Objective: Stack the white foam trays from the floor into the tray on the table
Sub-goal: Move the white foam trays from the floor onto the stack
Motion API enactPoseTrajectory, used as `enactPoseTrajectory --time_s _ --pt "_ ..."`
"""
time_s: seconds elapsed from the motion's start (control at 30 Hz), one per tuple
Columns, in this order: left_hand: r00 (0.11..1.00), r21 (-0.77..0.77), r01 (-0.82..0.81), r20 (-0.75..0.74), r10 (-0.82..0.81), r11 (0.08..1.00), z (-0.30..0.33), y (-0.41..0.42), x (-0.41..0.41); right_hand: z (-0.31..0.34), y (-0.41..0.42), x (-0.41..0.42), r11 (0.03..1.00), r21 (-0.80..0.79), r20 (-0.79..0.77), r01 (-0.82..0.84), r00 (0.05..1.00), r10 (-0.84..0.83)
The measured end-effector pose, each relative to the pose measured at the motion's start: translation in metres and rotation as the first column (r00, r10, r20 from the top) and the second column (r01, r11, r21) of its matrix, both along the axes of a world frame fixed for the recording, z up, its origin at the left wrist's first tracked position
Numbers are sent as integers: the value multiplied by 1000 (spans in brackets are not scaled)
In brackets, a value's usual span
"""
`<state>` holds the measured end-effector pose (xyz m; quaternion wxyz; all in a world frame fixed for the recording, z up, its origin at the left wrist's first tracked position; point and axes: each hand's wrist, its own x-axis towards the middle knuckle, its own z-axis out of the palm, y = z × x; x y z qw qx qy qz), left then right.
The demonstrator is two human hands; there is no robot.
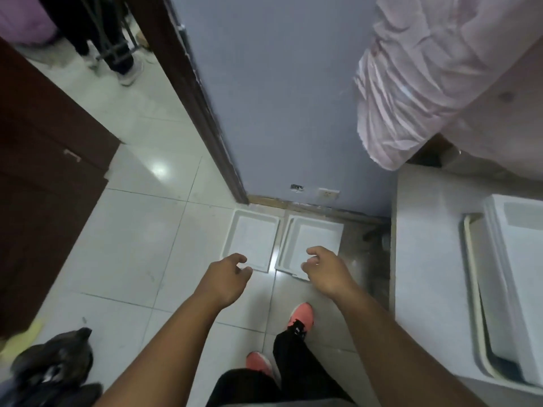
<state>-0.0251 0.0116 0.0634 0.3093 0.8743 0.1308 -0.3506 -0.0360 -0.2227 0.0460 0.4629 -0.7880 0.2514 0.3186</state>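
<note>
Two white foam trays lie side by side on the tiled floor against the blue wall: a left tray (pixel 251 237) and a right tray (pixel 313 240). My left hand (pixel 224 279) hovers over the near edge of the left tray, fingers curled apart and holding nothing. My right hand (pixel 326 268) hangs over the near part of the right tray, also empty with its fingers loosely bent. On the white table (pixel 426 259) at the right sits a cream tray (pixel 471 289) with white foam trays (pixel 517 274) inside it.
A dark wooden cabinet (pixel 44 186) stands at the left. A dark door frame (pixel 194 92) borders the blue wall. Another person's legs (pixel 117 48) stand in the doorway at the back. Pink cloth (pixel 411 83) hangs at the upper right. A dark bag (pixel 55 359) lies at the lower left.
</note>
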Motion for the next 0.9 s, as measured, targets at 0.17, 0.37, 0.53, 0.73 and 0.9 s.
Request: enactPoseTrajectory --time_s 0.17,0.37,0.53,0.73,0.9 --pt "986 -61 -105 -134 96 993 -23 -7 21 -27 0 27 999 12 -60 44 997 -43" --pt "975 -75 -68 -218 50 995 -58 -5 33 -71 2 44 985 24 -130 171 978 -166" --pt "925 -8 253 -289 -245 967 -110 3 43 -113 15 39 885 39 -264 464 859 -438" --pt "903 -78 329 -264 -338 941 -188 17 60 -194 30 14 789 -64 -355 611 725 -590" --pt "910 -85 327 -239 -338 941 -294 4 78 -291 9 13 730 -136 -303 670 673 -675"
